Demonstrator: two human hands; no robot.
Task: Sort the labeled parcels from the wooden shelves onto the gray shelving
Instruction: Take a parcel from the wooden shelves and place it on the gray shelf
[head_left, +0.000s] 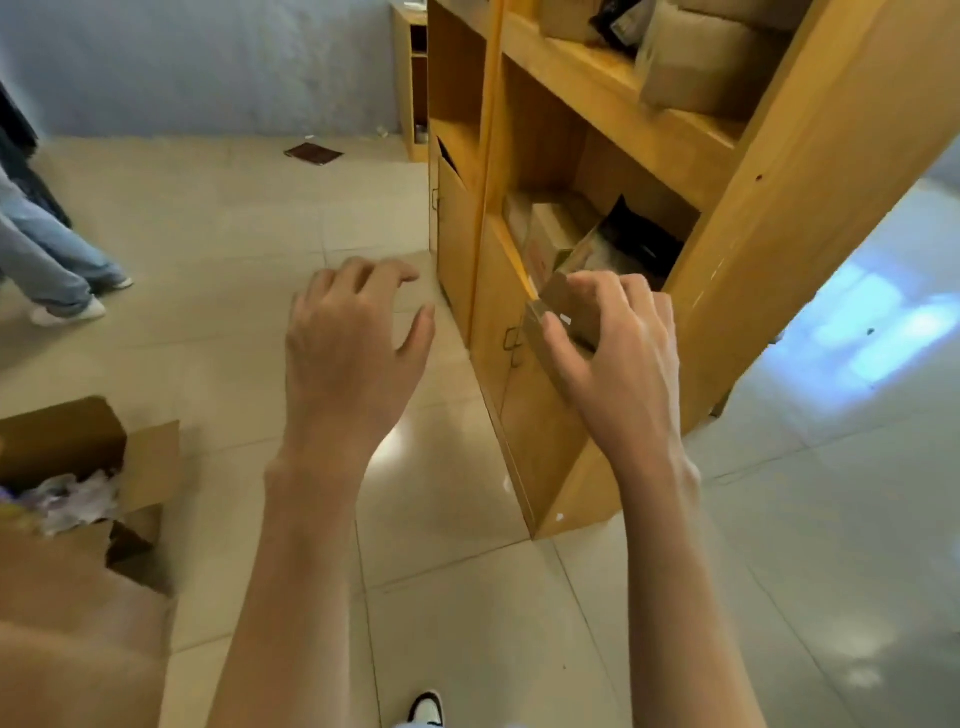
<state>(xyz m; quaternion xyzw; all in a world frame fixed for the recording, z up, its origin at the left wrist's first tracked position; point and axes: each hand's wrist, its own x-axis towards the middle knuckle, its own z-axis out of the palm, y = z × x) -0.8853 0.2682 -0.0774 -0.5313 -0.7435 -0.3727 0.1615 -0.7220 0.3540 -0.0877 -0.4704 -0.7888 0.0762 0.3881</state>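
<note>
A shoe tip (427, 707) is seen at the bottom edge, on the pale tiled floor (467, 597). At the lower left, an open cardboard box (88, 452) with crumpled wrapping (72, 499) inside is seen on the floor, partly hidden by a blurred brown surface nearer the camera. Both bare forearms are stretched forward. The left hand (353, 338) is held over the floor, just left of the wooden shelves (753, 218); its fingers are spread and loosely curved, and nothing is held in its grip. The right hand (618, 353) is closed round a small brown parcel (569, 309), with the thumb on the near side and the fingers curled over the top; a small pale label is seen on the parcel's face. The parcel is held at the front edge of a lower compartment, just above a closed cabinet door (519, 374) with a metal handle. Behind it, in the same compartment, further cardboard parcels (550, 234) and a dark bag (644, 239) are stacked. On the shelf above, a larger brown box (701, 73) and another dark package (621, 21) are stored. To the left, a second wooden unit (457, 130) stands against the first, and a smaller cabinet (410, 78) is placed by the pale wall (208, 62). A dark flat item (312, 153) lies on the floor near that wall. At the far left, the jeans-clad legs (47, 260) and white shoes of another person are seen. Bright light patches are cast on the floor at the right.
</note>
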